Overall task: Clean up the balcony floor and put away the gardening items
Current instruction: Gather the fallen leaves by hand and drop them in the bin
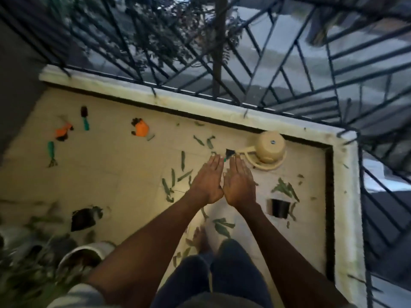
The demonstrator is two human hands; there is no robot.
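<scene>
Right now both hands, L point(206, 181) & R point(241, 182), are flat, holding nothing; trowel point(229, 154) lies just past your fingertips, beside the can point(270, 148).

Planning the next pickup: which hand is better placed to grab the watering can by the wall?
Right, probably. The right hand is open and hangs nearer the watering can, which lies to its side. The left hand, also open, is further from it.

Watering can point(268, 152) in floor point(111, 174) corner; gloves point(141, 128) far left.
</scene>
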